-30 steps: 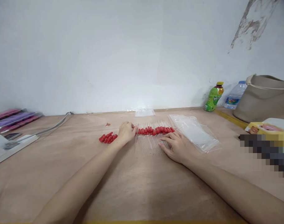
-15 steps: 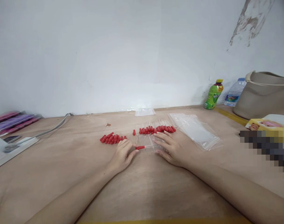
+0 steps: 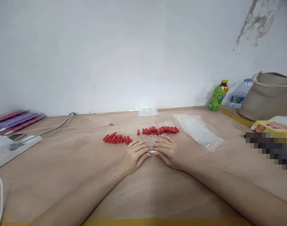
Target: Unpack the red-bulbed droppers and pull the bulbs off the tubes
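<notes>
My left hand [image 3: 135,157] is closed with thumb and fingers round a red rubber bulb, of which only a sliver shows at the fingertips. A clear dropper tube [image 3: 152,152] lies crosswise between my hands, its left end at the bulb. The fingers of my right hand [image 3: 168,153] close on the tube's other end. Just beyond the fingertips is a row of bare clear tubes [image 3: 151,140], partly covered by both hands. Loose red bulbs [image 3: 117,138] lie in a cluster to the left. Farther back, several droppers [image 3: 161,130] with red bulbs fitted lie side by side.
Clear zip bags [image 3: 200,133] lie right of the droppers, and another bag [image 3: 148,112] is by the wall. A green bottle [image 3: 218,95], a water bottle [image 3: 240,94] and a grey-brown bin [image 3: 268,97] stand back right. A power strip [image 3: 23,149] and cable are at left.
My hands have come closer together. The left hand moved right with the red bulb, now mostly hidden, and the right fingers have drawn in on the tube. The view has shifted slightly.
</notes>
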Motion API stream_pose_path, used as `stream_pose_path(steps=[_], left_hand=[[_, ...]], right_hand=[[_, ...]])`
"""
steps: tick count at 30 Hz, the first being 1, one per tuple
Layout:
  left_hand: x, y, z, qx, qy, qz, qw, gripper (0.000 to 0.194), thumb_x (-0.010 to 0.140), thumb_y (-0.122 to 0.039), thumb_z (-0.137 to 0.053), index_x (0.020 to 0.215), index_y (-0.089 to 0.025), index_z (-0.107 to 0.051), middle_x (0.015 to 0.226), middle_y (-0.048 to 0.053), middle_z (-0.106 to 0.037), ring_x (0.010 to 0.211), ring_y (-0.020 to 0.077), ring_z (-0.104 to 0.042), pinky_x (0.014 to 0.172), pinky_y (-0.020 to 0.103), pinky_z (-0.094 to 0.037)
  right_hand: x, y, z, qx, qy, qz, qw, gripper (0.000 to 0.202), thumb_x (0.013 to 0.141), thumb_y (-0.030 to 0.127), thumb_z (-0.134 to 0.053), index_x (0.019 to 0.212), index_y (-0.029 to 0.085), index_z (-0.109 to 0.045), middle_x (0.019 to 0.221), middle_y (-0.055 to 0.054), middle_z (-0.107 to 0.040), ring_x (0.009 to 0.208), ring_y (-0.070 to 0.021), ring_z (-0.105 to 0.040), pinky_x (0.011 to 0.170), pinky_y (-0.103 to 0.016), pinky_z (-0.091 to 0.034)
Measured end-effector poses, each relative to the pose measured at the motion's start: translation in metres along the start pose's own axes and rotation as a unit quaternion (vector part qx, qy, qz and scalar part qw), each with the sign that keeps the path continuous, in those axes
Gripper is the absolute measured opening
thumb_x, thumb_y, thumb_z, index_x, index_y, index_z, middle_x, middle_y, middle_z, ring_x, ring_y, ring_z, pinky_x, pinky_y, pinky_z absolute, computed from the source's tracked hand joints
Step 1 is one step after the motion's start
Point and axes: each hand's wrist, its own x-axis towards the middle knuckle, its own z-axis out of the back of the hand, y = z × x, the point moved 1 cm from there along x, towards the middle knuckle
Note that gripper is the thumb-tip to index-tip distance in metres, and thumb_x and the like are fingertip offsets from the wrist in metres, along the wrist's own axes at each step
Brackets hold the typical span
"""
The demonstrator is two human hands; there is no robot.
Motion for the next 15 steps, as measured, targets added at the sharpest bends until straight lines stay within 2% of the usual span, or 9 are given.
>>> stream_pose_path(steps=[4,7,12,15], left_hand=[[0.001,-0.001,-0.003,-0.004,-0.016,-0.018,1.000,0.017,0.085,-0.022,-0.050,0.098,-0.019,-0.061,0.094,0.004,-0.069,0.102,0.0171,-0.059,0.094,0.037,-0.042],[0.001,-0.003,0.000,-0.001,-0.012,-0.029,1.000,0.017,0.085,-0.021,-0.049,0.097,-0.018,-0.061,0.095,0.004,-0.069,0.103,0.0169,-0.058,0.095,0.037,-0.042],[0.002,-0.006,0.004,0.014,0.004,-0.048,0.999,0.018,0.085,-0.020,-0.048,0.097,-0.018,-0.061,0.096,0.005,-0.069,0.104,0.0179,-0.058,0.098,0.039,-0.039],[0.001,-0.007,0.004,0.015,0.014,-0.054,0.998,0.018,0.085,-0.019,-0.047,0.096,-0.018,-0.061,0.097,0.006,-0.068,0.105,0.0185,-0.057,0.100,0.041,-0.038]], right_hand=[[0.001,0.003,-0.004,0.001,0.006,-0.002,1.000,0.021,0.087,0.026,-0.046,0.098,0.019,-0.063,0.099,-0.004,-0.067,0.101,-0.0174,-0.057,0.098,-0.043,-0.036],[0.001,0.003,-0.009,0.013,-0.012,0.015,1.000,0.019,0.087,0.023,-0.047,0.096,0.018,-0.062,0.094,-0.003,-0.069,0.098,-0.0171,-0.059,0.098,-0.044,-0.037],[-0.002,0.002,-0.016,0.051,-0.049,0.030,0.997,0.018,0.087,0.019,-0.045,0.090,0.017,-0.062,0.092,-0.007,-0.068,0.090,-0.0143,-0.062,0.095,-0.038,-0.044],[-0.004,0.003,-0.015,0.064,-0.046,0.041,0.996,0.018,0.087,0.018,-0.044,0.091,0.016,-0.061,0.093,-0.008,-0.068,0.091,-0.0144,-0.062,0.094,-0.037,-0.046]])
